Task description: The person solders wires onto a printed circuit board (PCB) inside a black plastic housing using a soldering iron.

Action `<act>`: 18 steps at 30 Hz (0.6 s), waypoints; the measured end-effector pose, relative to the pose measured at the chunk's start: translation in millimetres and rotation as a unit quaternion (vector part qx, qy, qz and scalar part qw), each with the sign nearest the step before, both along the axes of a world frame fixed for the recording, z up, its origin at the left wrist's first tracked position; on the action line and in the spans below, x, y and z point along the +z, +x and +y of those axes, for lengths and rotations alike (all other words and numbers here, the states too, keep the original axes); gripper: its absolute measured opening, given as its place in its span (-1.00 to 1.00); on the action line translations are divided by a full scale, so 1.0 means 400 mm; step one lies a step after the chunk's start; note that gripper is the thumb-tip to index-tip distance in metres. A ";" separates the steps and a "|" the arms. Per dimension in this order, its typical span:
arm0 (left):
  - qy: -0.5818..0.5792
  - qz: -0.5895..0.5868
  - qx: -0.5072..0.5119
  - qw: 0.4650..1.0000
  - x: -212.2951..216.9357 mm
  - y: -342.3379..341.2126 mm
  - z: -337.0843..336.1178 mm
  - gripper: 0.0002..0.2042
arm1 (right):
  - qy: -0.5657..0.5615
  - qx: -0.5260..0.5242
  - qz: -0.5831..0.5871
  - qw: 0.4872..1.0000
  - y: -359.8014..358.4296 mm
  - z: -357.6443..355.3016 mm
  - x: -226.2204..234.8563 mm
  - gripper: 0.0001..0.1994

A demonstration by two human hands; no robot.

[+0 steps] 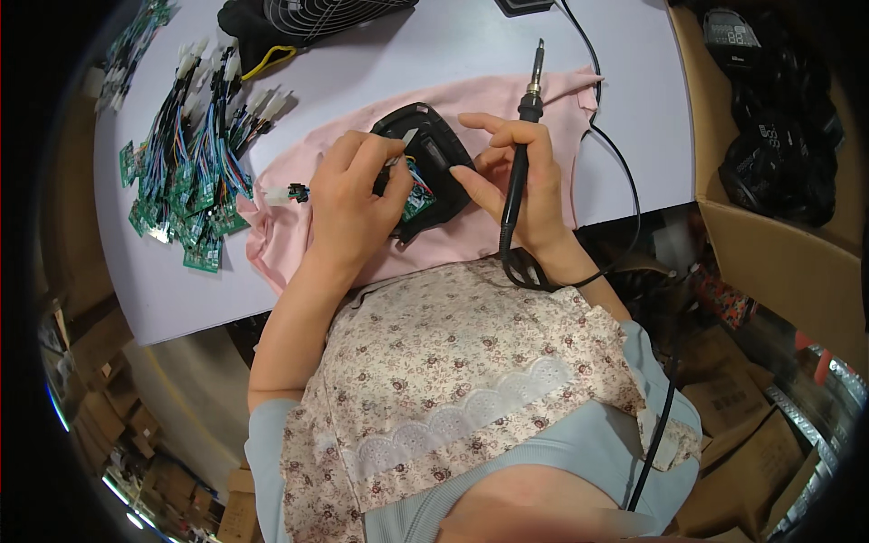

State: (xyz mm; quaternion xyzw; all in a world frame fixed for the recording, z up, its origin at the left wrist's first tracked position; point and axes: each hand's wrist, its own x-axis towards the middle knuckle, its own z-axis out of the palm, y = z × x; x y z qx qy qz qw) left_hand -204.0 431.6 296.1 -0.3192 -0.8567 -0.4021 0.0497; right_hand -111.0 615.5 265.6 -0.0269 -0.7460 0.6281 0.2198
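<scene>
A black plastic housing lies with its hollow side up on a pink cloth. Inside it sits a green circuit board with thin coloured wires. My left hand bends over the housing's left side, thumb and fingers pinched together over the wires; what is between them is hidden. A white plug with a black end sticks out left of this hand. My right hand grips a soldering iron, its metal tip pointing up and away from the housing. The right thumb reaches the housing's right edge.
Wired circuit boards lie heaped at the left. A fan with a wire guard stands at the far edge. The iron's black cord loops down the right side. An open cardboard box at the right holds black housings.
</scene>
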 end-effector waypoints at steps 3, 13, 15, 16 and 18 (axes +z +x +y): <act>0.004 0.008 -0.025 1.000 0.001 0.003 -0.008 -0.87 | -0.006 0.008 0.002 1.000 -0.001 -0.002 -0.013 -0.56; 0.046 -0.019 -0.033 0.998 0.000 0.006 -0.005 -0.86 | 0.010 0.013 0.005 1.000 -0.003 -0.001 -0.015 -0.61; 0.041 -0.019 -0.035 0.998 0.000 0.005 -0.006 -0.86 | 0.013 0.013 0.008 1.000 -0.003 -0.001 -0.015 -0.61; 0.039 0.001 -0.054 0.998 -0.001 0.003 -0.008 -0.85 | 0.013 0.013 0.008 1.000 -0.003 -0.001 -0.016 -0.61; 0.037 0.021 -0.072 0.996 -0.004 -0.001 -0.010 -0.84 | 0.012 0.016 0.016 1.000 -0.003 -0.002 -0.018 -0.62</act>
